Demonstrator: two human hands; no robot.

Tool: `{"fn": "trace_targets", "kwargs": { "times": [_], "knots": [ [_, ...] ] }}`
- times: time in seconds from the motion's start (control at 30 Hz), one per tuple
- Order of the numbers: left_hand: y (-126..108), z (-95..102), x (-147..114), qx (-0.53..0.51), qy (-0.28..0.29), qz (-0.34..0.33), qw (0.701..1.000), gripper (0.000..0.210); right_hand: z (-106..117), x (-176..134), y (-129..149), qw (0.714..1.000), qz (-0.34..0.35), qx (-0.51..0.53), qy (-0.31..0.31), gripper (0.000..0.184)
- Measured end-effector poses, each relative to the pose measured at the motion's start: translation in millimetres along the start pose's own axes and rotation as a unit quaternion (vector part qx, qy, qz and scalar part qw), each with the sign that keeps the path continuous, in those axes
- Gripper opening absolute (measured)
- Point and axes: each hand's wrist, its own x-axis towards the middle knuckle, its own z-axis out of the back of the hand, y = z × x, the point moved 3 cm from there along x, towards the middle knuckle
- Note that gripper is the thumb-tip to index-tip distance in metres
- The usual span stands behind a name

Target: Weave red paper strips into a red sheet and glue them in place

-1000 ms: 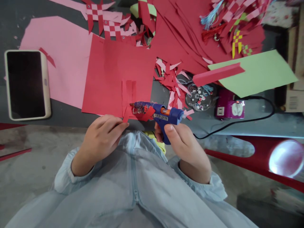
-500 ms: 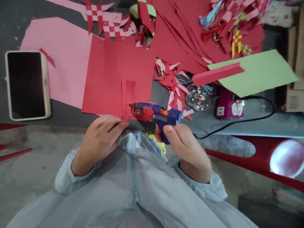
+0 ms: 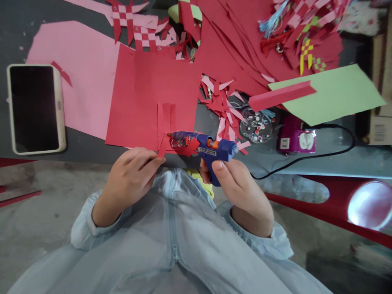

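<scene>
The blue glue gun, gripped in the right hand over the red sheet's near edge, has barely shifted, its nozzle near a red strip the left hand pinches, so work seems momentarily steady.

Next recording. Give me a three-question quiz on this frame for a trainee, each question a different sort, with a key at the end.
1. Multiple choice: what is in the person's right hand?
A) a pair of scissors
B) a blue glue gun
C) a paintbrush
2. True or false: the phone lies partly over the pink sheet.
3. Fill in the colour: the left hand holds one end of a narrow paper strip that is ____.

Key: 1. B; 2. true; 3. red.
</scene>
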Motion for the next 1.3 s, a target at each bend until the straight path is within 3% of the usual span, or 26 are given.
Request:
{"fn": "trace_targets", "kwargs": {
  "times": [0.3,0.53,0.77,1.0,1.3],
  "knots": [
    [-2,2.5,2,0.008,0.000,0.001,1.000,0.027,-1,-1,-2,0.999,-0.008,0.045,-0.007,0.050],
    [-7,13.3,7,0.010,-0.129,0.067,0.989,0.032,1,-3,2,0.993,0.000,0.113,-0.044,0.045],
    [-5,-2.9,14,0.059,-0.040,0.053,0.996,0.028,-1,0,2,0.992,0.005,0.107,-0.064,0.047],
    [-9,-12.2,28,0.082,0.024,0.099,0.991,0.032,1,-1,-2,0.992,0.001,0.098,-0.085,0.048],
    [-11,-14.8,36,0.128,0.062,0.101,0.985,0.035,3,-3,-5,0.990,-0.001,0.106,-0.095,0.052]
  ]
}}
